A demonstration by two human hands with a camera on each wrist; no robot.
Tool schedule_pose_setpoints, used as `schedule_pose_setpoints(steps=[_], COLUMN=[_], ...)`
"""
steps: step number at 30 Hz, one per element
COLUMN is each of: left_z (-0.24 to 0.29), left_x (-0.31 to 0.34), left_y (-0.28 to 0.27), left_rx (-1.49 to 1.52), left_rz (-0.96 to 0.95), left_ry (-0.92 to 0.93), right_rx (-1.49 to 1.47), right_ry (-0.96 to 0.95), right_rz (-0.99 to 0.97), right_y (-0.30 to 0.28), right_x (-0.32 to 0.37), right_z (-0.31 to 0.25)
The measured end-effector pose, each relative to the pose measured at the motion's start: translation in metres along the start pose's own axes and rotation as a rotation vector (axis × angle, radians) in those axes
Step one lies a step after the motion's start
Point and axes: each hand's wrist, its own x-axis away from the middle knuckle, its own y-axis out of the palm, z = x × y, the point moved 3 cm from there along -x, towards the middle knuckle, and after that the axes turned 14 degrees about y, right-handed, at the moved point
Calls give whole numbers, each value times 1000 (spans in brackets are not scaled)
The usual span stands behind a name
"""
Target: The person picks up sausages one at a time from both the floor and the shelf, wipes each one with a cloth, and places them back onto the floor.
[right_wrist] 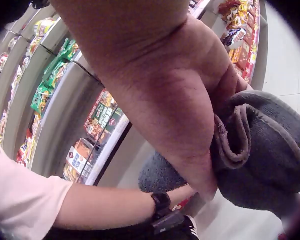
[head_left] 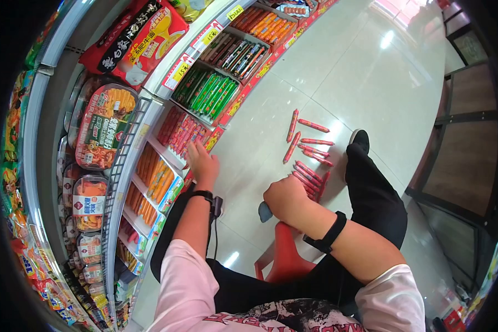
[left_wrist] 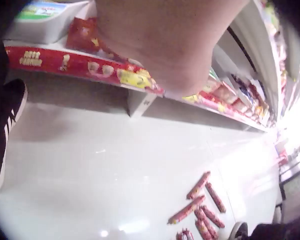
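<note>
My left hand (head_left: 203, 165) reaches into the box of pink-red wrapped sausages (head_left: 178, 130) on the low shelf, its fingers at the near end of the pile. I cannot tell whether they grip one. In the left wrist view that hand's wrist hides the box. My right hand (head_left: 286, 198) holds a folded grey cloth (right_wrist: 262, 150), which bulges out of both sides of the fist. Just beyond this hand, a row of red sausages (head_left: 308, 178) lies on the floor. Several loose sausages (head_left: 315, 141) are scattered farther out on the tiles.
Beside the box stand green-wrapped sausages (head_left: 213, 97) and orange ones (head_left: 159, 176) in their own compartments. Packaged meals (head_left: 106, 126) fill the shelf above, behind a wire rail. A red stool (head_left: 290, 257) is under me, and my shoe (head_left: 359, 141) rests near the loose sausages.
</note>
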Motion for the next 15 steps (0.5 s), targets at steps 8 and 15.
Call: schedule_pose_setpoints(steps=[8, 15], left_z=[129, 188], left_x=[94, 213], left_y=[111, 168], left_rx=[542, 776], left_rz=[-696, -993], left_ry=[184, 17], right_rx=[-43, -89], right_ry=[5, 117], right_rz=[1, 19], right_y=[21, 75], right_x=[23, 41], right_z=[24, 67])
